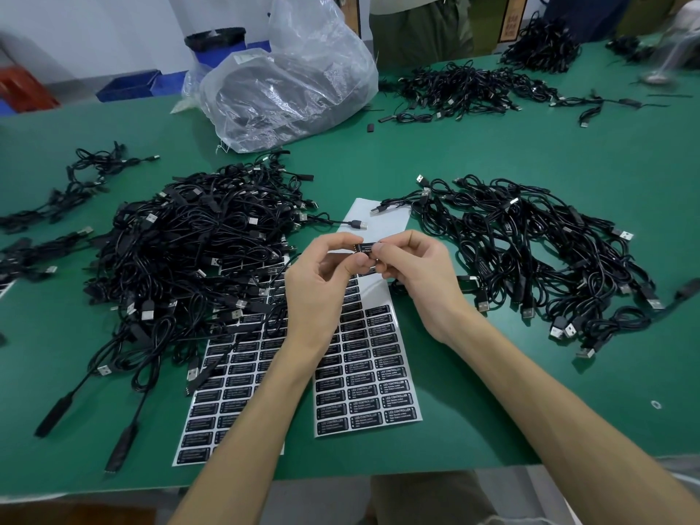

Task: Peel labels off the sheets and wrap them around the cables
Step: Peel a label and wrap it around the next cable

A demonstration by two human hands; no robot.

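Note:
My left hand (325,274) and my right hand (413,267) meet above the label sheets and together pinch a small black controller piece with a black label (364,247) on it. Its thin cable trails down and left under my left hand. Two white sheets of black "LED CONTROLLER" labels lie on the green table: the right sheet (373,377), with its upper rows peeled bare, and the left sheet (227,392), partly under cables. A big heap of black USB cables (197,252) lies left of my hands, and another spread of cables (538,252) lies to the right.
A clear plastic bag (288,81) holding dark cables stands at the back centre. More cable heaps (466,89) lie far right, small bundles (87,176) far left. Blue bins (128,85) sit beyond the table. The table's front edge (113,490) is close to me.

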